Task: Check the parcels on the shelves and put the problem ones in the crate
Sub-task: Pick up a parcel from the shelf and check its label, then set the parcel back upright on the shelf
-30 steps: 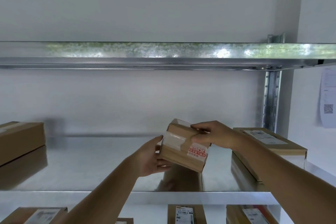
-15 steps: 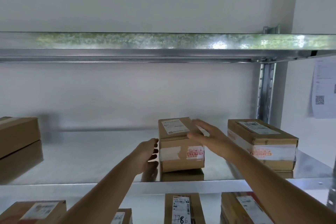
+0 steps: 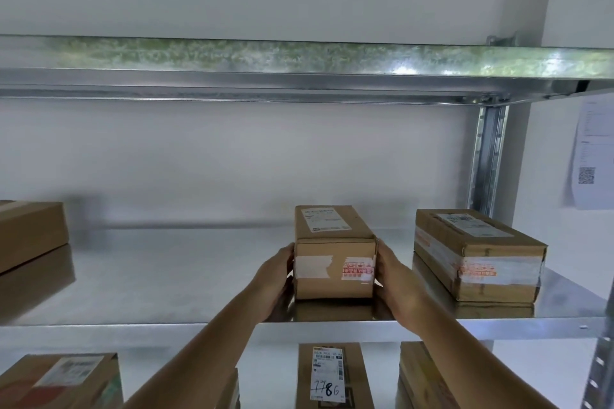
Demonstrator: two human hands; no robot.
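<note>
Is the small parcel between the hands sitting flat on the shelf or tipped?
Flat. The small parcel rests squarely on the middle shelf, label up, with the left hand and right hand against its sides.

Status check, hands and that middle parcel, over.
Left hand and right hand flat against the middle parcel's sides. Parcel upright on the shelf. Nothing blocking it.
</note>
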